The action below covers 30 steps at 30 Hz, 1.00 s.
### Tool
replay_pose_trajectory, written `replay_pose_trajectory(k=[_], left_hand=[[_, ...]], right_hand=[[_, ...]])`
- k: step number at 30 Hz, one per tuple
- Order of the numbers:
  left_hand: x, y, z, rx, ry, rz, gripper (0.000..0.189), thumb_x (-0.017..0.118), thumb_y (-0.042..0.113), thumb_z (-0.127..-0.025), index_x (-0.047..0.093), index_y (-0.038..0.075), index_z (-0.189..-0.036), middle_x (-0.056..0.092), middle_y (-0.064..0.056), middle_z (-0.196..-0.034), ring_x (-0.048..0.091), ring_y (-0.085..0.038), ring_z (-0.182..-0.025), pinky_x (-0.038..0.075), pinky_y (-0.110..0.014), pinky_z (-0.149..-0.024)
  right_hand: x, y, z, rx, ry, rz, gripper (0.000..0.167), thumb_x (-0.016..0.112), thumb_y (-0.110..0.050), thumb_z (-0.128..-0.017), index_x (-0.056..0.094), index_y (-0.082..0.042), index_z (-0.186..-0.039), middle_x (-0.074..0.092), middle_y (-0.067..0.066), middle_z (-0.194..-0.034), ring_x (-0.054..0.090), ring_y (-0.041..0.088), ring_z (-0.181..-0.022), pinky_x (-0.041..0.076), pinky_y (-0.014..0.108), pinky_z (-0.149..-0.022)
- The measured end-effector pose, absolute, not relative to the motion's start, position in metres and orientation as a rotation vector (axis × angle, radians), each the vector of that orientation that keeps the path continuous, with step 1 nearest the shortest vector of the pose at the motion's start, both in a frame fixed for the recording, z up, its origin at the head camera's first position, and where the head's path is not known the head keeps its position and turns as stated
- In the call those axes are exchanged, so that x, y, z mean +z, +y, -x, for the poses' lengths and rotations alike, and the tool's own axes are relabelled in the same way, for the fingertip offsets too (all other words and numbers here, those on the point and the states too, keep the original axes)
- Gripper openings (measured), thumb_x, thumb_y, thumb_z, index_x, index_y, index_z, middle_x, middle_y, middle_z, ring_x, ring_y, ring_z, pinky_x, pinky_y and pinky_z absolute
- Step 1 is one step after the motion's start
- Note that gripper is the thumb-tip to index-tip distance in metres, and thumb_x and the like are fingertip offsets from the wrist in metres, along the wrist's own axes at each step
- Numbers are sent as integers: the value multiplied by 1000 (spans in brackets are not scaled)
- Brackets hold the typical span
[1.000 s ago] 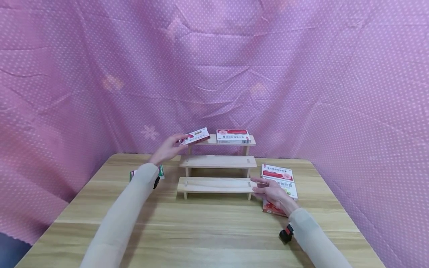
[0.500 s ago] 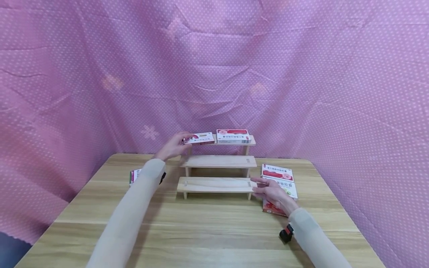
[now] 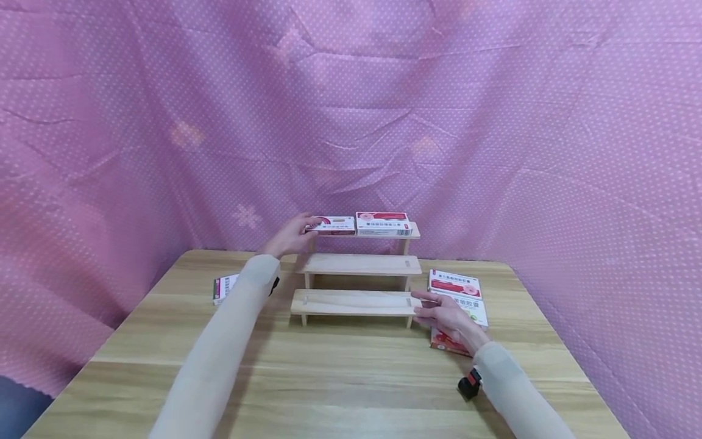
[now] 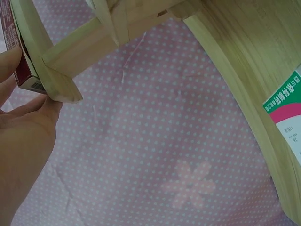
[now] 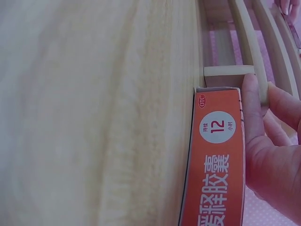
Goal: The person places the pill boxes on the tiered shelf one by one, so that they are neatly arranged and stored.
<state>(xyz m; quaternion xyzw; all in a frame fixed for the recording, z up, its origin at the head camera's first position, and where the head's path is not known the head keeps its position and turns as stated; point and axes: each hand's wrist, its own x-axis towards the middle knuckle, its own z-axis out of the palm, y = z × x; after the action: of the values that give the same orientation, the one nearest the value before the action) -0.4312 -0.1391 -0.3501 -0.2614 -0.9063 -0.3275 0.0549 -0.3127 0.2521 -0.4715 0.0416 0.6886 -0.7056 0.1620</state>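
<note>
My left hand [image 3: 290, 236] holds a white-and-red medicine box [image 3: 338, 226] by its left end on the top tier of a three-tier wooden stand [image 3: 356, 264]. In the left wrist view the fingers are at the end of that medicine box [image 4: 29, 81], which lies along the tier's board. Beside it on the same tier sits another red-and-white medicine box [image 3: 384, 224]. At the stand's lower right, my right hand [image 3: 446, 315] pinches the end of the bottom tier between thumb and fingers. An orange-red medicine box [image 5: 216, 146] lies right under that hand.
A red-and-white medicine box [image 3: 454, 284] and a white one [image 3: 476, 310] lie on the wooden table [image 3: 340, 378] right of the stand. Another medicine box [image 3: 223, 288] lies at the left, partly behind my left sleeve. A pink dotted cloth [image 3: 351, 122] hangs behind.
The left hand has moved right and lowered the tilted medicine box until it lies level on the top tier, near the other box. My right hand stays at the bottom tier.
</note>
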Motion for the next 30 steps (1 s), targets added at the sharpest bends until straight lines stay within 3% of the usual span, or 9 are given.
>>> replay_pose_trajectory(k=[6, 14, 30], left_hand=[[-350, -134, 431, -943, -2756, 786, 41, 55, 9, -98, 53, 3, -138, 36, -27, -151, 33, -45, -140, 25, -60, -118], [-355, -133, 430, -1061, -2776, 742, 44, 53, 13, -100, 48, 7, -143, 21, -24, -160, 19, -43, -147, 17, -59, -121], [-356, -135, 431, -1025, -2781, 772, 43, 52, 13, -101, 47, 11, -144, 24, -24, -159, 20, -45, -146, 20, -63, -119]], right_hand=[[-473, 253, 311, -2028, 1955, -104, 52, 56, 4, -94, 46, -6, -144, 48, 23, -144, 67, 22, -106, 56, 36, -96], [-475, 253, 310, -2018, 1965, -102, 52, 57, 2, -94, 45, -7, -145, 48, 23, -145, 66, 22, -107, 56, 36, -96], [-474, 252, 310, -2028, 1967, -110, 49, 55, 2, -95, 49, -7, -143, 50, 23, -142, 67, 22, -106, 56, 36, -95]])
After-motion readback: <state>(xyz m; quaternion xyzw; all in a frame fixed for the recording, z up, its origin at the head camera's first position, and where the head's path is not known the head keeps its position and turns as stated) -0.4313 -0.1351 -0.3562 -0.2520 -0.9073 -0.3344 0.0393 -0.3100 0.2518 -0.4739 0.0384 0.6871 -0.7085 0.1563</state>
